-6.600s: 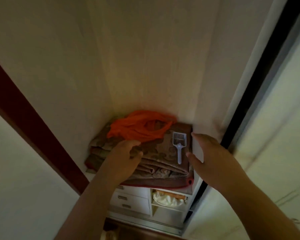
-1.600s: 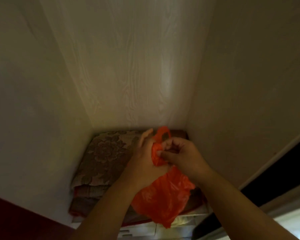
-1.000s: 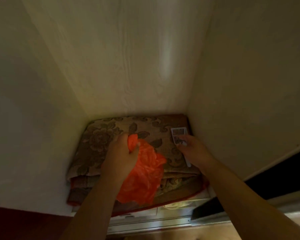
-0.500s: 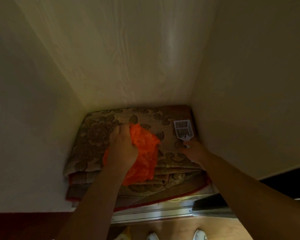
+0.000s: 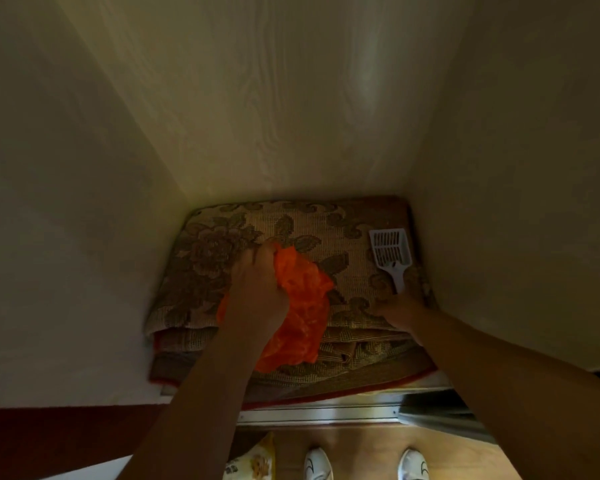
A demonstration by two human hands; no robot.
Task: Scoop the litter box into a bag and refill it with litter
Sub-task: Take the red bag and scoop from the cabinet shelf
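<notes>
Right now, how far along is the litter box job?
Barely begun. The left hand grips the orange bag; the right hand holds the scoop by its handle, over the folded blanket. No litter box is in view, so scooping and refilling remain.

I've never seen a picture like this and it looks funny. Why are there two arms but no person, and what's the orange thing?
The camera sits on the person's head and looks down, so you see only their arms and, at the bottom, their white shoes. They are reaching into a cupboard. On the shelf lies a folded flowery blanket. The left hand grips an orange plastic bag, scrunched up. The right hand is at the handle of a small white litter scoop, which has slots in it and lies on the blanket near the right wall. Whether the fingers are closed round the handle is hidden.
</notes>
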